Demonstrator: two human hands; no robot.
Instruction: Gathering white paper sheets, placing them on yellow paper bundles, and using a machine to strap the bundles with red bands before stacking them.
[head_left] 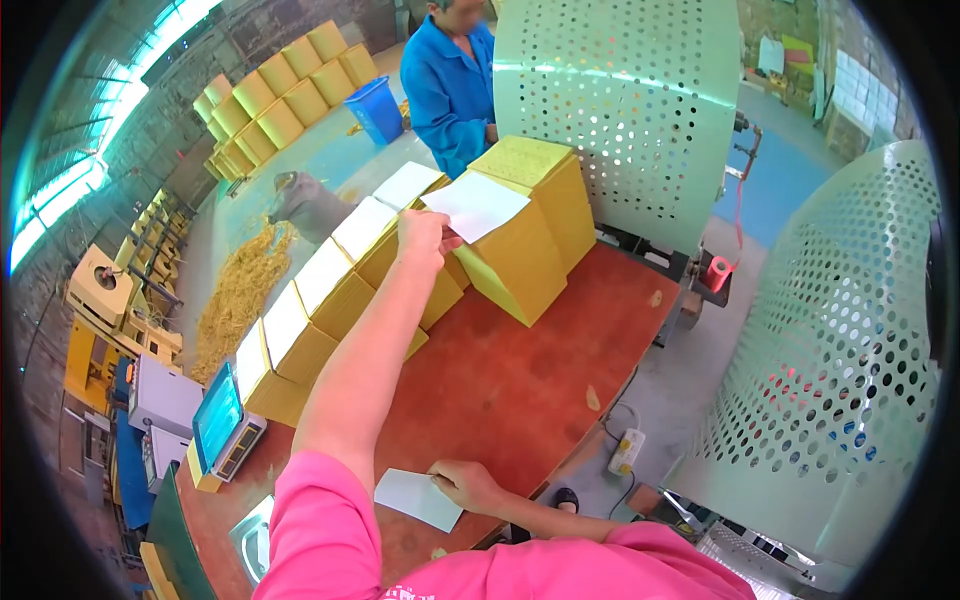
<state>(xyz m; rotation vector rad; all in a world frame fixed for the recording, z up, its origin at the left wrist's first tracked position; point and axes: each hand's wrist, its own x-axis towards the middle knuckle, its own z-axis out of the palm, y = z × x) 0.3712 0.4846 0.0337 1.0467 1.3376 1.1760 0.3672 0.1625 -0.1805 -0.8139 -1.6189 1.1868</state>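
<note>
Stretched far forward, my left hand (427, 238) pinches the near edge of a white paper sheet (478, 205). The sheet lies over the top of a tall stack of yellow paper (515, 265). Close to my body, my right hand (468, 487) has its fingers closed on the corner of white paper (418, 499) at the red tabletop; whether it is one sheet or several, I cannot tell. Left of my forearm runs a row of yellow paper stacks (335, 305), topped with white sheets (322, 273).
A scale with a blue-lit top (218, 420) stands at the red table's (520, 390) left end. Perforated green metal guards (615, 110) rise ahead and at right. Across the table is a person in blue (445, 90). A power strip (627, 452) lies below the right edge.
</note>
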